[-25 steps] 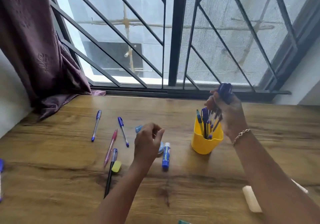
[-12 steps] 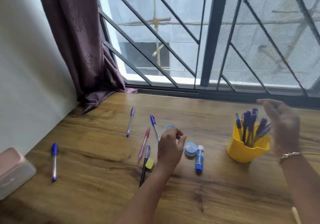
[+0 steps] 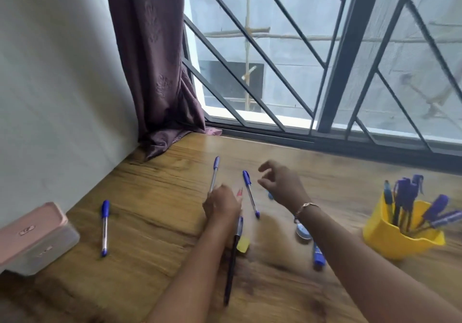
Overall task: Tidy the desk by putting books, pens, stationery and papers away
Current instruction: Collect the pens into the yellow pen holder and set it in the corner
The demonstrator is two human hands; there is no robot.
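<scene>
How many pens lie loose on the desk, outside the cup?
5: a blue pen far left, two blue ones past the left hand, a red one mostly under it, a black one nearer. More may be hidden.

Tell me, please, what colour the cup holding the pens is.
The cup is yellow, seen best in the head view.

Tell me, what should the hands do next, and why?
Probably the right hand should drop and pinch the blue-capped pen lying just beside its fingers. The hand looks empty, and loose pens belong in the yellow cup, which already holds many.
</scene>
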